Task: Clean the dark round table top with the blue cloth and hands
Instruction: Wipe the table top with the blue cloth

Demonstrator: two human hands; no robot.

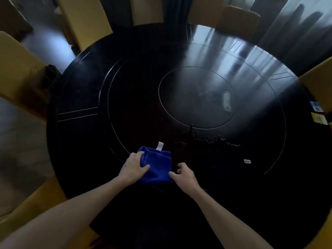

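Note:
A glossy dark round table top (136, 108) fills the view, with thin inlaid rings and a raised round centre disc (196, 97). A folded blue cloth (158, 167) with a white label lies on its near part. My left hand (133, 168) grips the cloth's left edge, thumb across the fabric. My right hand (184, 175) pinches the cloth's lower right corner with fingers curled. A line of small dark crumbs or droplets (212, 140) lies just beyond the cloth, to its right.
Yellow chairs (16, 72) ring the table on all sides, one at the right edge (319, 83). A small white sticker (247, 161) lies on the table at near right. Coloured labels (318, 115) sit at the right rim. Window light reflects on the far right of the top.

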